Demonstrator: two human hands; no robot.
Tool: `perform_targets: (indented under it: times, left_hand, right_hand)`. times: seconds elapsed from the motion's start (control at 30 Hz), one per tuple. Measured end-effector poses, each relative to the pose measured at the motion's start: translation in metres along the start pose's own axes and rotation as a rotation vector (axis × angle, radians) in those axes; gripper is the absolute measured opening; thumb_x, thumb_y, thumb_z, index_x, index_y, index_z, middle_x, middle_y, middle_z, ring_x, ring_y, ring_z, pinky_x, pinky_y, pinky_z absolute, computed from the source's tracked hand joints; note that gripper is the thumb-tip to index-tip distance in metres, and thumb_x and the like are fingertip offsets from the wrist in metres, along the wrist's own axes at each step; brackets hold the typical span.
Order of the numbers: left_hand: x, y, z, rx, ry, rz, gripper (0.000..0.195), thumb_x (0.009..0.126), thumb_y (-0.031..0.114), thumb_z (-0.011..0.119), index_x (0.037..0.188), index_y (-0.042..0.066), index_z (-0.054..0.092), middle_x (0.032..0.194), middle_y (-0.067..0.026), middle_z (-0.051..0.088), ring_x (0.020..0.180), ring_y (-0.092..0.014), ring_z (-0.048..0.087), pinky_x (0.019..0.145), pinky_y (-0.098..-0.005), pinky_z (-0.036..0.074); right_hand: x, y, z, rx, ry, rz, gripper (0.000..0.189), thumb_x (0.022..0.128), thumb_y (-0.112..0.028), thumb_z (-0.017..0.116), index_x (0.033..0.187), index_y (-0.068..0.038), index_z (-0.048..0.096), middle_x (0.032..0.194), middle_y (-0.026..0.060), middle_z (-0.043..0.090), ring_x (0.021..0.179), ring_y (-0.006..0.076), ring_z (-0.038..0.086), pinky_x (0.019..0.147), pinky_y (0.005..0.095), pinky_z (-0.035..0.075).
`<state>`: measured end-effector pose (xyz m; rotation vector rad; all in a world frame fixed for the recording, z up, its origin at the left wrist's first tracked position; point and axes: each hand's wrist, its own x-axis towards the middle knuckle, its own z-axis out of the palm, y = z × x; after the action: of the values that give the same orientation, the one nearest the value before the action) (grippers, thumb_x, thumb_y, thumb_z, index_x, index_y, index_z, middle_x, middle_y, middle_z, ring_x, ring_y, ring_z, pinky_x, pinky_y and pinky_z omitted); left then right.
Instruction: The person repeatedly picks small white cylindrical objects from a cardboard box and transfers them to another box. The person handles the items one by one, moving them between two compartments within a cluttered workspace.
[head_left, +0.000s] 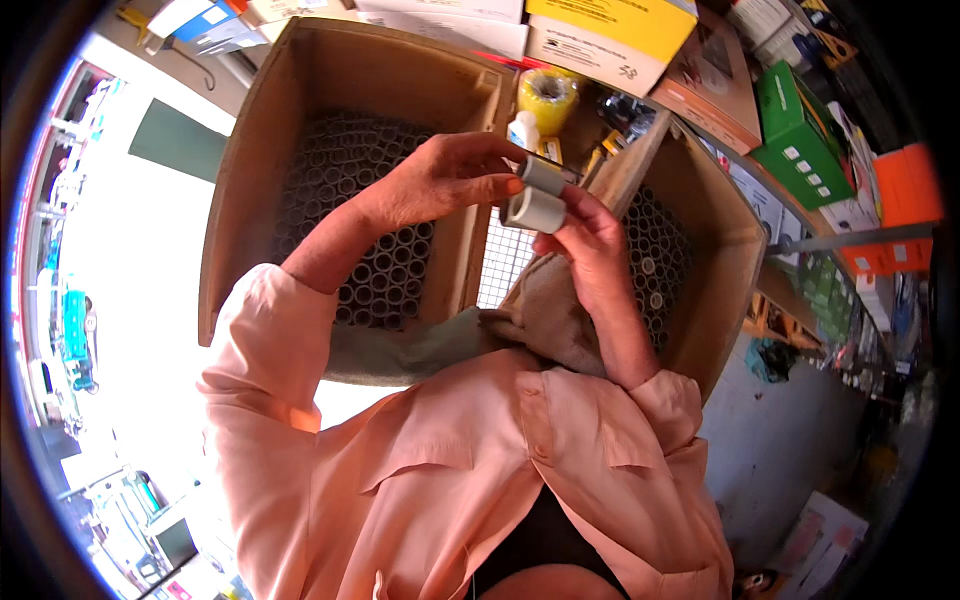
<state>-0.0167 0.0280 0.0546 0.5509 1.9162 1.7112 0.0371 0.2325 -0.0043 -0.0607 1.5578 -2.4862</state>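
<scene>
In front of my chest, two short cylindrical sleeves are held close together, one above the other. The upper, grey sleeve (543, 177) has its left end between the thumb and fingers of my left hand (442, 176). My right hand (596, 236) pinches the lower, off-white sleeve (538, 211) from the right; its fingers also reach the grey one. The left thumb has an orange tip. Below my left forearm, a wooden box (397, 49) holds rows of tubes (382, 277) standing on end. A second wooden box (724, 277) at the right holds similar tubes (652, 255), a few with pale tops.
Behind the boxes are a roll of yellow tape (546, 94), a white bottle (523, 131) and a yellow-and-white carton (607, 45). A green box (802, 135) sits on the right-hand shelving. A white wire grid (502, 255) shows between the boxes; cloth (420, 352) drapes over their near edges.
</scene>
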Motion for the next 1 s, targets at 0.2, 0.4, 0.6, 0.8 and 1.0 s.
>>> perform_targets:
  times: [0.2,0.4,0.6,0.8,1.0]
  left_hand:
    - [0.002,-0.014,-0.004,0.011,-0.020,-0.067,0.038,0.084,0.021,0.066,0.114,0.001,0.054,0.105,-0.0051,0.061,0.098,-0.010,0.054,0.085,-0.0266,0.045]
    - [0.005,-0.014,-0.020,-0.007,0.012,-0.024,0.038,0.083,0.019,0.066,0.113,0.000,0.054,0.101,-0.0051,0.061,0.095,-0.010,0.056,0.083,-0.0259,0.046]
    - [0.006,-0.025,-0.074,0.095,0.428,0.006,0.033,0.082,0.015,0.065,0.111,0.000,0.056,0.094,-0.0067,0.063,0.079,-0.011,0.061,0.071,-0.0255,0.051]
    - [0.012,-0.100,-0.144,0.306,0.626,-0.151,0.035,0.078,0.017,0.069,0.107,0.003,0.057,0.092,-0.0070,0.063,0.078,-0.012,0.061,0.065,-0.0260,0.052]
    - [0.016,-0.155,-0.171,0.820,0.686,-0.242,0.035,0.069,0.014,0.071,0.101,0.005,0.060,0.091,-0.0121,0.064,0.081,-0.024,0.062,0.072,-0.0348,0.050]
  right_hand:
    - [0.000,0.008,-0.005,-0.068,-0.121,0.010,0.031,0.086,-0.006,0.059,0.114,0.002,0.052,0.093,0.0073,0.063,0.070,0.0118,0.061,0.062,0.0231,0.052]
    - [-0.001,0.002,-0.006,-0.024,-0.175,-0.058,0.035,0.086,-0.004,0.057,0.120,0.000,0.049,0.095,0.0056,0.062,0.076,0.0092,0.059,0.063,0.0219,0.050]
    - [0.000,0.004,-0.012,-0.012,-0.165,-0.113,0.036,0.085,-0.014,0.062,0.117,0.000,0.052,0.095,0.0044,0.061,0.070,0.0085,0.057,0.061,0.0198,0.048]
    - [0.000,0.002,-0.013,-0.024,-0.193,-0.097,0.035,0.085,-0.014,0.062,0.114,0.003,0.052,0.095,0.0054,0.061,0.070,0.0088,0.056,0.060,0.0209,0.047]
    - [0.001,0.003,-0.015,-0.006,-0.227,-0.097,0.034,0.086,-0.015,0.060,0.115,0.003,0.051,0.095,0.0064,0.060,0.071,0.0092,0.056,0.061,0.0222,0.047]
